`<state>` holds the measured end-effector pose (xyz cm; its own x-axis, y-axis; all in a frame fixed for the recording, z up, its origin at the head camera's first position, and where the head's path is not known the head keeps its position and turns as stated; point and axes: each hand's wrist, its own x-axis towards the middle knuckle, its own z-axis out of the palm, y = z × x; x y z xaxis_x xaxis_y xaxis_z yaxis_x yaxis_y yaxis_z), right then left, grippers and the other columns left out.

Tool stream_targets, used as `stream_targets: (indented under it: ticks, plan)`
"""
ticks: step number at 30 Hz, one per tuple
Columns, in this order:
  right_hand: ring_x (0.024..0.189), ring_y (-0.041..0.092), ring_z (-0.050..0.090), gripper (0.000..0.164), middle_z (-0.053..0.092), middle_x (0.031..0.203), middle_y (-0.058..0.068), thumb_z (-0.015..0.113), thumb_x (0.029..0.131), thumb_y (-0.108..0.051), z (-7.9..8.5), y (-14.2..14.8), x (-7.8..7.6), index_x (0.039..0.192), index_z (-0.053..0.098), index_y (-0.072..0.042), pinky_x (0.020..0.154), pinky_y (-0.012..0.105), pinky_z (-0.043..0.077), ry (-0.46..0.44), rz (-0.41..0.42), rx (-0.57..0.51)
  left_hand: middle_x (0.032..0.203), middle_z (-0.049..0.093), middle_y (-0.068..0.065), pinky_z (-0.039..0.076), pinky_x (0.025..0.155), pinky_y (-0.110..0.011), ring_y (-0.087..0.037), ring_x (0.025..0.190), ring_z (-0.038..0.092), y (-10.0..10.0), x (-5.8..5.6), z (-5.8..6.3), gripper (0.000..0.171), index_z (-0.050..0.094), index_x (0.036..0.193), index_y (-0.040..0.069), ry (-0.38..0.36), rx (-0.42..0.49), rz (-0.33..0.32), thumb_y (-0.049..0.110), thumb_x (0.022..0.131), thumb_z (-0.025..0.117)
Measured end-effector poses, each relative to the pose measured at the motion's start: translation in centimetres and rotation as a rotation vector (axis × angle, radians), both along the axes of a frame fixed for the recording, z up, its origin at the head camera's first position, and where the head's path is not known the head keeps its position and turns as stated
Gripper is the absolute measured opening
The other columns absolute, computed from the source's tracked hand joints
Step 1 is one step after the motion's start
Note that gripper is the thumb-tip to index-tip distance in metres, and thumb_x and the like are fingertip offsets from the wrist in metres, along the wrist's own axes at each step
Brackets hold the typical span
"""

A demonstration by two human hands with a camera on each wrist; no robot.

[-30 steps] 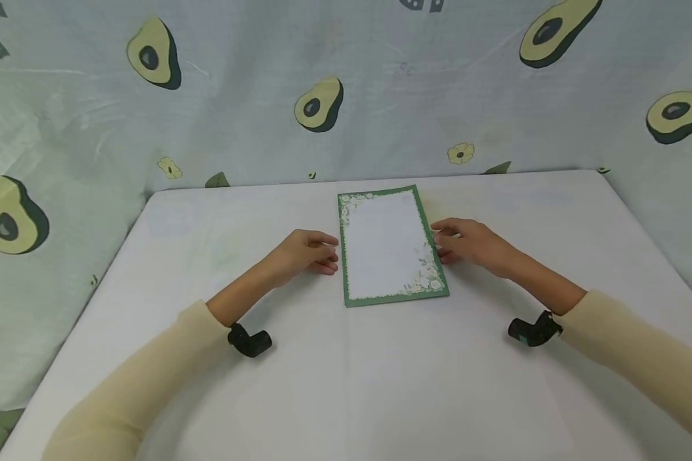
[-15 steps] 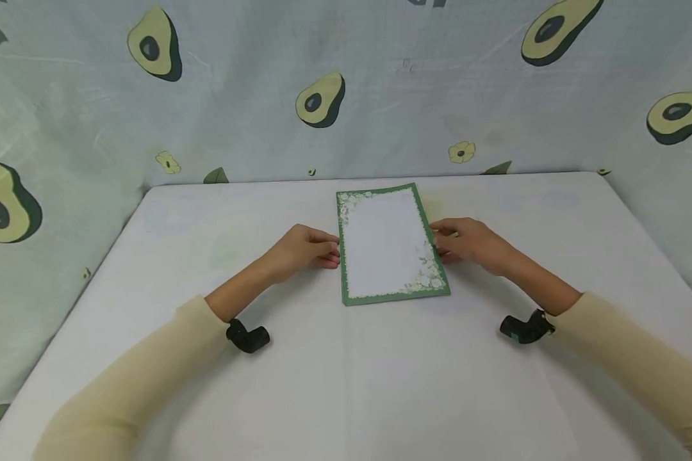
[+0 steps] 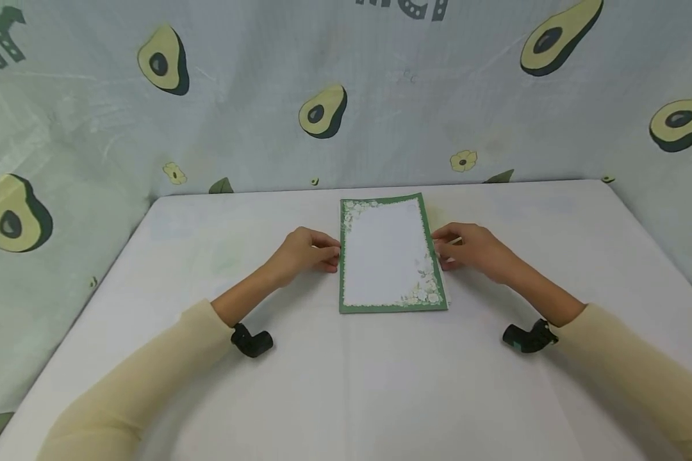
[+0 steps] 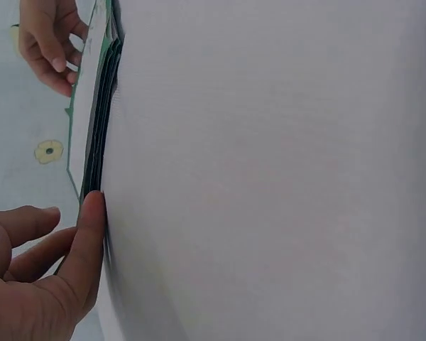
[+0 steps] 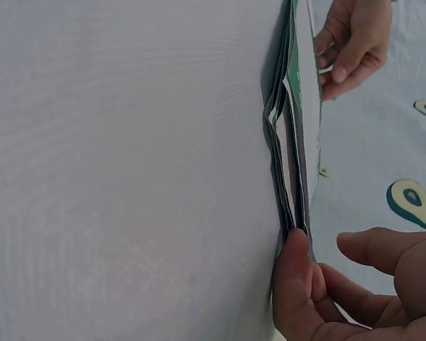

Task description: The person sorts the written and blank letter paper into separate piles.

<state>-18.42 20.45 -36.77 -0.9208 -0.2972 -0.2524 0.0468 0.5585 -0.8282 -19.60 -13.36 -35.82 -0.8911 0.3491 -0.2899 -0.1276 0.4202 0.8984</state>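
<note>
A stack of paper sheets (image 3: 386, 253) with a green floral border lies on the white table. My left hand (image 3: 307, 252) touches its left edge with the fingertips. At the right edge, the fingers of my right hand (image 3: 468, 246) press against the sides of the sheets. Seen from the left wrist, several layered sheet edges (image 4: 103, 121) meet my left fingers, while the thumb stands apart. The right wrist view shows uneven, slightly parted sheet edges (image 5: 282, 142) against my right fingertips, with that thumb also off the paper. A lower sheet's corner peeks out at the bottom right.
The white table (image 3: 346, 397) spreads around the stack, its far edge just beyond the paper. Behind it hangs a pale curtain (image 3: 242, 96) printed with avocados. Small black cameras (image 3: 252, 340) are worn at both wrists.
The left fingers have closed a small gap to the left edge. The top sheet has turned slightly, its bottom edge now more level and shifted left. The right hand stays at the right edge.
</note>
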Motion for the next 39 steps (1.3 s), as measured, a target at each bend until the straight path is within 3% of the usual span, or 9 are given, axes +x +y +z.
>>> stream_targets:
  ticks: [7,12,19,23,31,39]
  plan:
    - [0.104,0.027,0.066,0.035,0.058,0.124,0.019,0.061,0.104,-0.015,-0.6,-0.6,0.2,0.134,0.056,0.003,0.083,0.029,0.063,0.019,-0.02,0.005,0.102,0.069,-0.018,0.064,0.08,-0.032,-0.025,0.079,0.076,-0.2,0.3,-0.3,0.019,0.071,0.114,-0.005,0.084,-0.081,-0.021,0.007,0.099,0.067]
    - [0.096,0.022,0.069,0.032,0.066,0.118,0.016,0.064,0.102,-0.018,-0.4,-1.0,0.2,0.129,0.061,0.0,0.08,0.028,0.063,0.098,-0.017,0.053,0.098,0.068,-0.015,0.064,0.074,-0.031,-0.023,0.075,0.075,-0.3,0.1,-0.3,0.014,0.069,0.108,-0.003,0.121,-0.087,-0.023,0.007,0.098,0.07]
    - [0.084,0.019,0.071,0.029,0.076,0.108,0.01,0.067,0.101,-0.02,-0.2,-1.0,0.1,0.124,0.066,-0.003,0.073,0.028,0.061,0.197,-0.006,0.095,0.093,0.068,-0.012,0.064,0.074,-0.031,-0.019,0.072,0.072,-0.2,-0.2,-0.7,0.015,0.067,0.107,-0.005,0.056,0.045,0.026,0.002,0.095,0.071]
    - [0.082,0.019,0.071,0.028,0.078,0.102,0.006,0.068,0.1,-0.022,-0.3,-1.0,-0.1,0.122,0.068,-0.005,0.071,0.029,0.06,0.219,-0.007,0.103,0.091,0.074,-0.011,0.064,0.075,-0.029,-0.018,0.073,0.071,-0.2,-0.2,-1.0,0.014,0.067,0.106,-0.006,0.037,0.071,0.043,0.0,0.094,0.072]
    - [0.083,0.019,0.071,0.027,0.077,0.097,0.004,0.068,0.1,-0.024,-0.2,-0.8,-0.1,0.118,0.069,-0.004,0.073,0.031,0.059,0.206,-0.054,0.094,0.093,0.077,-0.012,0.064,0.081,-0.032,-0.02,0.077,0.074,0.5,-0.2,-0.7,0.017,0.067,0.108,-0.006,0.042,0.092,0.039,0.0,0.093,0.073]
    - [0.086,0.019,0.072,0.028,0.077,0.099,0.005,0.071,0.098,-0.024,-0.2,-0.6,-0.3,0.117,0.067,-0.003,0.075,0.028,0.06,0.158,-0.078,0.049,0.103,0.075,-0.017,0.064,0.082,-0.034,-0.02,0.079,0.075,0.9,-0.6,-0.4,0.035,0.057,0.125,-0.005,-0.006,0.113,0.051,-0.002,0.093,0.072]
